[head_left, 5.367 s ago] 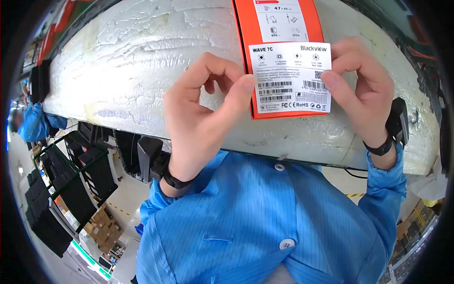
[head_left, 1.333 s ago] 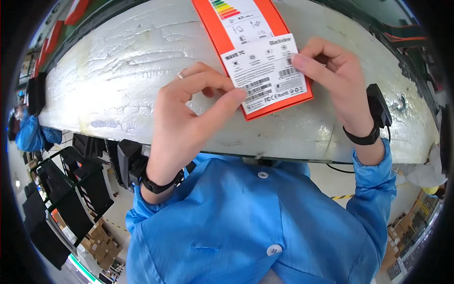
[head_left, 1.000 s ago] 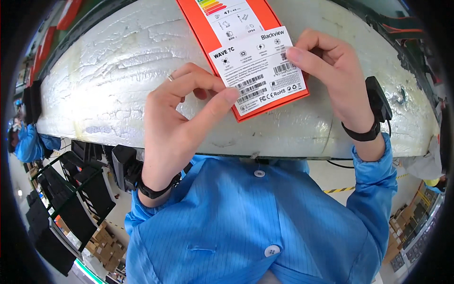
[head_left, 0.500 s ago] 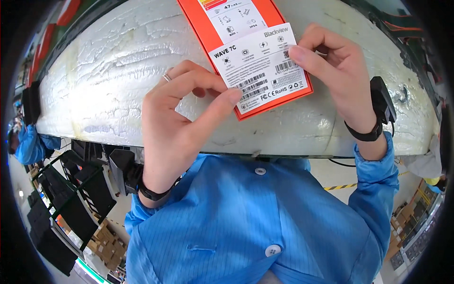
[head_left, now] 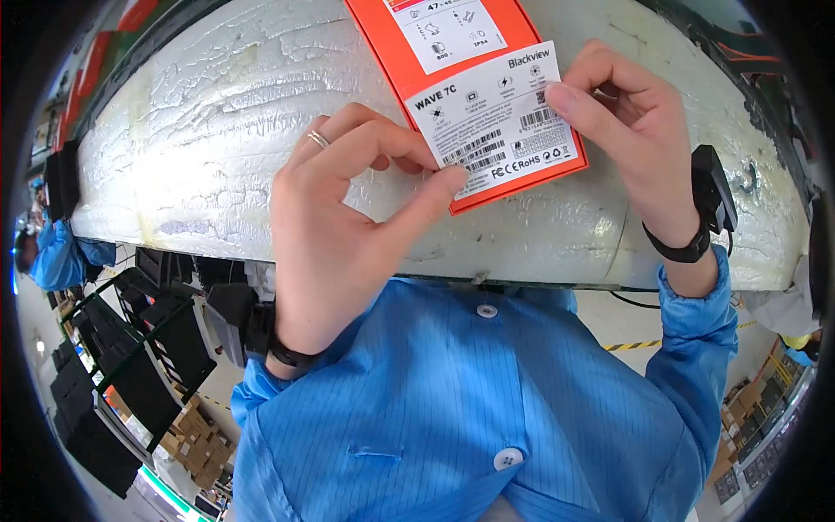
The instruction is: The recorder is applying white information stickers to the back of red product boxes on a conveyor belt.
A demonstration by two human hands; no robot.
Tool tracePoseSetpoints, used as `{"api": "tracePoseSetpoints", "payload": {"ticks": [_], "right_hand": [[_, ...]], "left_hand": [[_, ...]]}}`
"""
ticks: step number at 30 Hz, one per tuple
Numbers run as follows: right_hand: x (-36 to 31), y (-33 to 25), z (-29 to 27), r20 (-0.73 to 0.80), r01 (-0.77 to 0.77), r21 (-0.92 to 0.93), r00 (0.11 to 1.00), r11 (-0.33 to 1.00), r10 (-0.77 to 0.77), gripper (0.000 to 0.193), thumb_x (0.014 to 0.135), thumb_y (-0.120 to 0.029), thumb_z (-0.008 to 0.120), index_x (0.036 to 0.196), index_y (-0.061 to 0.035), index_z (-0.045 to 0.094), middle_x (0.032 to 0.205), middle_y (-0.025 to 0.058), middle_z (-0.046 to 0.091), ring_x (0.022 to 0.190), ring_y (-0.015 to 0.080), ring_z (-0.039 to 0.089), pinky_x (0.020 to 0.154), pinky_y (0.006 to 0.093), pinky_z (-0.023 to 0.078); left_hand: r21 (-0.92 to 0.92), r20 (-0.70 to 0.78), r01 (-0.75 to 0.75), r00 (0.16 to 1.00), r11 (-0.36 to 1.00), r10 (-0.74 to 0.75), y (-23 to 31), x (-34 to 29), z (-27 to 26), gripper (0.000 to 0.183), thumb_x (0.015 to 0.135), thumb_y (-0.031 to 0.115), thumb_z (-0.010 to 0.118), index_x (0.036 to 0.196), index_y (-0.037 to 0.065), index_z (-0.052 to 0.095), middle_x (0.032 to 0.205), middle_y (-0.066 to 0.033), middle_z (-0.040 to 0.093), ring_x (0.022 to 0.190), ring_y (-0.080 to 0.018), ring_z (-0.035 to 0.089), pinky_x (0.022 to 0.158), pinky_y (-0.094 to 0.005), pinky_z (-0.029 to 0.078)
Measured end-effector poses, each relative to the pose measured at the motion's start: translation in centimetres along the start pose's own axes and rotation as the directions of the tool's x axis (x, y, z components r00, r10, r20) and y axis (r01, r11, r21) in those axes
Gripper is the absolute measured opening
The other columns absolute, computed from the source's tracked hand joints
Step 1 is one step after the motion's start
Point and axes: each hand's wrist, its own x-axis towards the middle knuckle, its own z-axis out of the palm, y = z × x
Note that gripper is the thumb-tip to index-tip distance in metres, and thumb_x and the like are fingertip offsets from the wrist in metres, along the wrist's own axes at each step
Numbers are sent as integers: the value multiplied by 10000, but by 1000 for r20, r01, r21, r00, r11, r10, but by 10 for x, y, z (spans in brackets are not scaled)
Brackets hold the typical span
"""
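An orange flat box (head_left: 383, 39) lies on the white foam-covered table (head_left: 200, 148), tilted with its near end toward me. A white printed label (head_left: 496, 117) lies across the near end of the box. My left hand (head_left: 339, 226), a ring on one finger, pinches the label's near left corner between thumb and index finger. My right hand (head_left: 631, 139) presses its fingertips on the label's right edge. Both wrists carry black bands, and my sleeves are blue.
The table's near edge runs just above my blue coat (head_left: 470, 409). Black trays on a rack (head_left: 130, 365) stand at the lower left. Another person in blue (head_left: 56, 257) is at the far left. Cardboard boxes (head_left: 196, 439) sit on the floor below.
The box and label have swung from lying straight to tilted. Both hands have stayed on the label, the left thumb now lying along its near edge.
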Motion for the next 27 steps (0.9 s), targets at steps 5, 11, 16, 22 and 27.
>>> {"api": "tracePoseSetpoints", "payload": {"ticks": [5, 11, 16, 22, 27], "right_hand": [[-1, -2, 1, -20, 111, -151, 993, 982, -115, 88, 899, -66, 666, 849, -17, 612, 842, 3, 553, 785, 70, 534, 718, 230, 422], [2, -14, 10, -63, 102, -411, 988, 906, -140, 120, 888, -100, 687, 824, -31, 614, 761, -4, 548, 707, 75, 547, 659, 231, 443], [29, -28, 4, -257, -312, -822, 950, 476, 179, 206, 908, -206, 680, 848, -20, 615, 727, 10, 589, 707, 98, 593, 678, 242, 470], [-21, -36, 67, 237, 389, -883, 852, 262, -466, 544, 905, -370, 616, 1305, -8, 543, 1344, 153, 556, 1233, 300, 544, 1057, 421, 403], [-26, -23, 37, 32, 132, -881, 974, 454, -223, 663, 939, -403, 529, 1442, 10, 404, 1508, 186, 387, 1389, 330, 378, 1134, 490, 306]], "left_hand": [[361, -11, -41, 999, 932, 48, 5, -2, -7, 262, 768, 149, 796, 902, 15, 615, 813, -64, 587, 775, -162, 553, 737, -291, 429], [279, -140, -261, 941, 924, 308, -37, 59, -22, 471, 862, 286, 743, 1198, 10, 561, 1137, -105, 637, 989, -176, 602, 834, -302, 469], [-60, 180, 41, 983, 997, -30, -16, 98, -30, 732, 856, 461, 712, 1368, -6, 476, 1287, -216, 564, 1182, -296, 538, 993, -389, 409], [-200, 87, -101, 989, 975, 120, -52, 102, -19, 499, 871, 264, 739, 1259, 10, 556, 1141, -82, 640, 1012, -147, 595, 891, -294, 470], [-134, 73, -98, 991, 986, 108, -59, 103, -25, 577, 809, 307, 806, 1242, 15, 560, 1061, -106, 675, 929, -168, 661, 811, -313, 540]]}}
